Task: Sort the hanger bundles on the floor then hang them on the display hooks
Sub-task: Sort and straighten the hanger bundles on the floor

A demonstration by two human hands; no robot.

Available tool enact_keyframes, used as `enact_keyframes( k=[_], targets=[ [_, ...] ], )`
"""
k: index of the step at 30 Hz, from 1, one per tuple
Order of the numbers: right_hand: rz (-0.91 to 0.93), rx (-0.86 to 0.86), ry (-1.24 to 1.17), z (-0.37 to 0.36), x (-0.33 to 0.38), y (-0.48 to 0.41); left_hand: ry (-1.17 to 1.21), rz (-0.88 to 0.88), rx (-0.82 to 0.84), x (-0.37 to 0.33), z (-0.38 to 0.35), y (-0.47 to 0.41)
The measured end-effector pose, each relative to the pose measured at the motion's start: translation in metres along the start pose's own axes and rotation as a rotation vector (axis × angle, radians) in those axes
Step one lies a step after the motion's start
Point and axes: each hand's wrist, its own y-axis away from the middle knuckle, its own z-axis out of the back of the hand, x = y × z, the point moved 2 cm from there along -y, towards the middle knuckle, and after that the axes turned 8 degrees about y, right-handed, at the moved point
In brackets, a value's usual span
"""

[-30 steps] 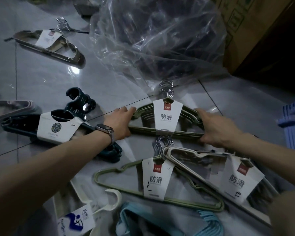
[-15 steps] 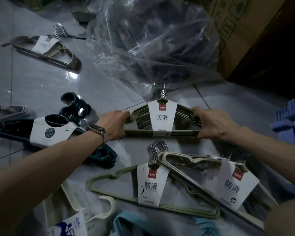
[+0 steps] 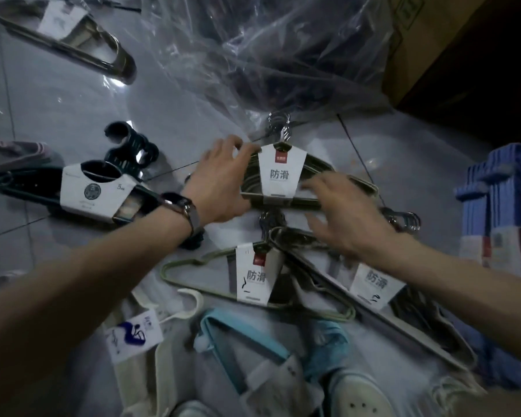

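An olive-green hanger bundle (image 3: 328, 173) with a white label and chrome hooks lies on the grey tile floor (image 3: 57, 109). My left hand (image 3: 220, 182) grips its left shoulder, fingers curled over the top edge. My right hand (image 3: 343, 215) is blurred, with fingers spread, just above the bundle's lower right part and holding nothing. Closer to me lie a light green bundle (image 3: 193, 264) and a beige bundle (image 3: 376, 281), each with the same white label. A dark teal bundle (image 3: 94, 191) lies to the left, partly under my left wrist.
A crumpled clear plastic bag (image 3: 268, 55) lies behind the bundles, beside a cardboard box (image 3: 409, 40). A brownish bundle (image 3: 73, 40) lies far left, blue hangers (image 3: 500, 200) are stacked at the right, and light blue (image 3: 238, 341) and cream (image 3: 136, 332) bundles lie near my shoe (image 3: 358, 395).
My right hand has let go of the olive bundle's right end and moved left and nearer, fingers spread. My left hand has shifted up along the left shoulder. The view has tilted closer.
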Motion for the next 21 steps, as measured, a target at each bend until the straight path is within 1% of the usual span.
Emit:
enact_keyframes(
  k=[2, 5, 7, 9, 11, 14, 16, 19, 21],
  targets=[
    [0.1, 0.139, -0.03, -0.003, 0.027, 0.026, 0.074, -0.014, 0.078, -0.019, -0.019, 0.026],
    [0.179, 0.335, -0.019, -0.027, 0.05, 0.061, 0.091, 0.104, 0.255, -0.026, -0.057, 0.064],
    [0.135, 0.447, 0.035, -0.044, 0.056, 0.077, 0.067, 0.18, 0.378, -0.021, -0.081, 0.081],
    [0.06, 0.502, 0.132, -0.06, 0.055, 0.087, 0.005, 0.208, 0.46, -0.015, -0.101, 0.093],
    [-0.013, 0.519, 0.172, -0.077, 0.052, 0.093, -0.125, 0.186, 0.459, -0.015, -0.115, 0.1],
    [-0.029, 0.535, 0.126, -0.094, 0.051, 0.105, -0.242, 0.155, 0.408, -0.019, -0.124, 0.099],
    [-0.049, 0.5, 0.068, -0.098, 0.047, 0.111, -0.258, 0.135, 0.412, -0.021, -0.118, 0.096],
    [-0.078, 0.398, -0.03, -0.093, 0.037, 0.112, -0.263, 0.056, 0.362, -0.027, -0.1, 0.097],
    [-0.143, 0.367, -0.1, -0.086, 0.031, 0.107, -0.267, 0.021, 0.339, -0.036, -0.082, 0.098]
  ],
)
